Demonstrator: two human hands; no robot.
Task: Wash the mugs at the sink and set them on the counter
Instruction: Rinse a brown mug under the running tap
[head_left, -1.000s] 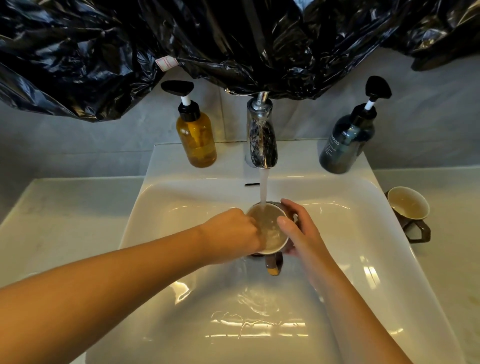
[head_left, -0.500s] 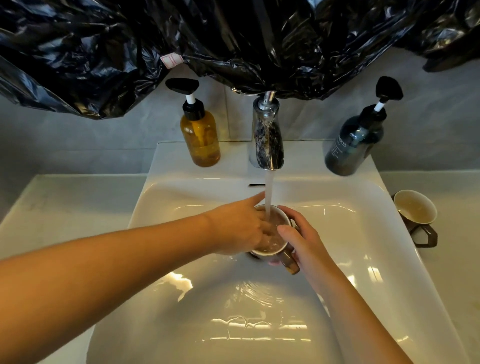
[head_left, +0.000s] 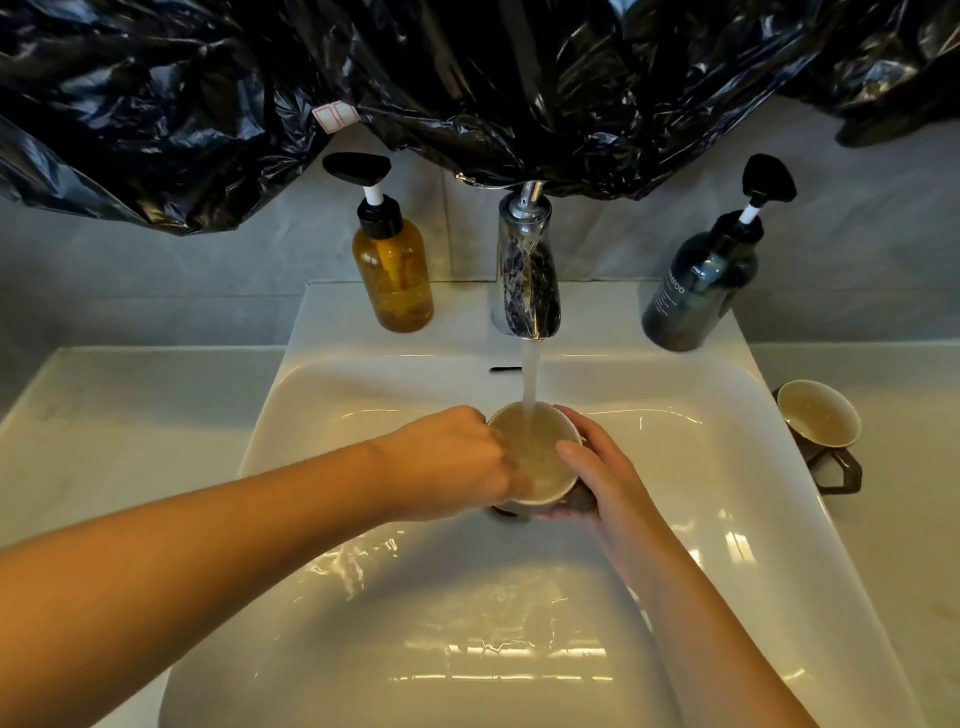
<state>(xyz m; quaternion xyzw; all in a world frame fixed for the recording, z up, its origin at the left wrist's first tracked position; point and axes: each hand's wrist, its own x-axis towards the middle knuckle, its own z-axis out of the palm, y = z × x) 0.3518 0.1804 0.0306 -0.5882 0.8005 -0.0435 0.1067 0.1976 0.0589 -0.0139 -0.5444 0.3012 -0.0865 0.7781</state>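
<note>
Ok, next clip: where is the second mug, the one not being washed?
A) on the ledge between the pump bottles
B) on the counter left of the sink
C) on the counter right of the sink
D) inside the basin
C: the second mug stands on the counter right of the sink, while the other mug is held in the basin under the running tap.
</note>
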